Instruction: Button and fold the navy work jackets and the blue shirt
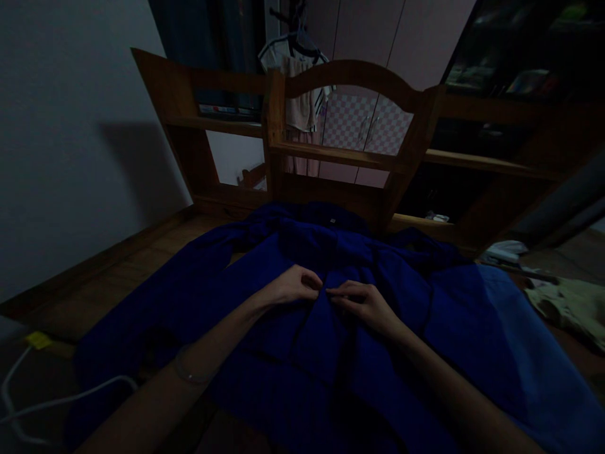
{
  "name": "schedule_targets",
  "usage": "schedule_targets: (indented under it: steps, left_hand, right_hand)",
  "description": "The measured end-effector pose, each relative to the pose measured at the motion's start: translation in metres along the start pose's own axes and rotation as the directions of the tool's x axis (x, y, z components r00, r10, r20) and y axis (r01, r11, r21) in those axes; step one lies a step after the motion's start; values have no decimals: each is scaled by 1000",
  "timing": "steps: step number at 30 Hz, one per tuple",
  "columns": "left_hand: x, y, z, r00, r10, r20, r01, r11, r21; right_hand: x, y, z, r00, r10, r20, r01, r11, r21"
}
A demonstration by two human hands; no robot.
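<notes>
A deep blue long-sleeved jacket (265, 328) lies spread over a wooden surface, its collar at the far side with a small pale label. My left hand (295, 285) pinches the fabric by the front opening, near the middle of the jacket. Close beside it, my right hand (362, 304) grips the other side of the opening between thumb and fingers. The fingertips of both hands are only a small gap apart. Whether a button or other fastener lies between them is too dark to see. A thin bracelet (189, 372) circles my left wrist.
A wooden headboard-like shelf (350, 72) stands behind the jacket. Past it, clothes hang on a hanger (302, 50) before pink cabinet doors (368, 38). A white cable (70, 398) lies at lower left. Lighter blue cloth (515, 334) and pale cloth (571, 309) are at right.
</notes>
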State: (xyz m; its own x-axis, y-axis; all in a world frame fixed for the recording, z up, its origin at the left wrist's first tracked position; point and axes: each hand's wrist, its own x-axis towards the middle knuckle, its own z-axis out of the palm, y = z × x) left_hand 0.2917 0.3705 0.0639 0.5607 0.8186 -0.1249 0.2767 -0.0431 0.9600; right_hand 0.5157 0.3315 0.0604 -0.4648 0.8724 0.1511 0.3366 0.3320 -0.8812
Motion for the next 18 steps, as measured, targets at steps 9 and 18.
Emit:
schedule_targets:
  steps: [9, 18]
  left_hand:
    - [-1, 7, 15, 977, 114, -182, -114, 993, 9]
    - [2, 6, 23, 967, 142, -211, -159, 985, -66]
  right_hand:
    - [5, 2, 0, 980, 107, -169, -75, 980, 186]
    - [6, 10, 1, 984, 95, -154, -60, 975, 215]
